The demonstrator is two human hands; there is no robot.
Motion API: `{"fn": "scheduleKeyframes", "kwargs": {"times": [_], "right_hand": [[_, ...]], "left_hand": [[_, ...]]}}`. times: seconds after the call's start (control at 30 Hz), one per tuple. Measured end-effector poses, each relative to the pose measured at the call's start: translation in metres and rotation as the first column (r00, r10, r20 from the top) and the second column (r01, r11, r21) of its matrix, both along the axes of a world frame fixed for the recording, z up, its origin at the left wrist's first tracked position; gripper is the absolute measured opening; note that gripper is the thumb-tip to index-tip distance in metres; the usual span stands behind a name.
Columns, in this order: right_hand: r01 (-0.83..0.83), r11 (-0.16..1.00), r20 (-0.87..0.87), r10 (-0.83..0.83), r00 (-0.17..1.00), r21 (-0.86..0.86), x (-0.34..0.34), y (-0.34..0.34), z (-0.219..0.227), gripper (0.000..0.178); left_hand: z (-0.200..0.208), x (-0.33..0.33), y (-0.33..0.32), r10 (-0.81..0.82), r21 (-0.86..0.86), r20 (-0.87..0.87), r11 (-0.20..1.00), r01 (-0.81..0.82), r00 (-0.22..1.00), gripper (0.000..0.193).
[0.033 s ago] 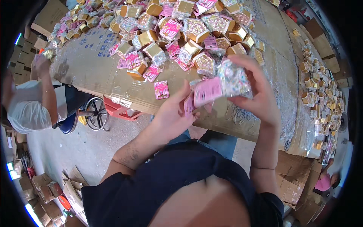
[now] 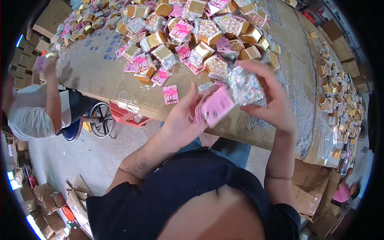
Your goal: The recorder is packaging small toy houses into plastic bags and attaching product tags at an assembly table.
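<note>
My right hand (image 2: 272, 96) grips a small house-shaped piece (image 2: 245, 86) by its sides, thumb below and fingers above. Its surface is covered in multicoloured glitter or sprinkles. A pink card (image 2: 218, 106) hangs between my hands, its upper edge against the piece; whether it is fastened there I cannot tell. My left hand (image 2: 186, 114) is closed around more pink cards (image 2: 199, 112), its thumb raised; its fingertips are partly hidden. To the left of the hands, a single pink-and-white card (image 2: 171, 95) lies flat on the cardboard-covered table (image 2: 140, 94).
Beyond my hands a large heap of similar golden-brown, glittery pieces (image 2: 208, 32) with pink cards covers the table. More pieces (image 2: 338, 96) lie along the right. A person in a white shirt (image 2: 32, 110) sits at the left near a red crate (image 2: 126, 115). Cardboard boxes (image 2: 310, 186) stand lower right.
The pink card between my hands has tilted, its lower end swinging down toward my left hand. The glittery piece has turned slightly in my right hand.
</note>
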State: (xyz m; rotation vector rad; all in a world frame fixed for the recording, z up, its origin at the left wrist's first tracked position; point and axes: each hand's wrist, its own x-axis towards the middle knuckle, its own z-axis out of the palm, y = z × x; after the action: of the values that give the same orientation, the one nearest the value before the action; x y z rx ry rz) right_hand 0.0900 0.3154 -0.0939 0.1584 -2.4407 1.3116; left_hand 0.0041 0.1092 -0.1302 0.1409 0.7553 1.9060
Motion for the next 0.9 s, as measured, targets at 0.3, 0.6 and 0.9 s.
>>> {"fn": "scheduleKeyframes", "kwargs": {"times": [0.3,0.6,0.9], "right_hand": [[-0.139,0.975,0.167,0.109,0.98,0.176,-0.001,-0.007,0.004,0.069],[-0.085,0.796,0.227,-0.067,0.972,0.599,0.004,-0.025,0.017,0.068],[-0.247,0.746,0.459,-0.088,0.884,0.619,0.008,-0.021,0.028,0.062]], "left_hand": [[-0.036,-0.003,0.0,-0.26,0.041,0.044,0.965,0.258,0.965,0.035],[-0.043,0.0,-0.004,-0.227,-0.207,-0.383,0.966,0.156,0.896,0.019],[-0.049,-0.008,-0.014,0.055,-0.108,-0.454,0.987,-0.117,0.889,0.012]]}}
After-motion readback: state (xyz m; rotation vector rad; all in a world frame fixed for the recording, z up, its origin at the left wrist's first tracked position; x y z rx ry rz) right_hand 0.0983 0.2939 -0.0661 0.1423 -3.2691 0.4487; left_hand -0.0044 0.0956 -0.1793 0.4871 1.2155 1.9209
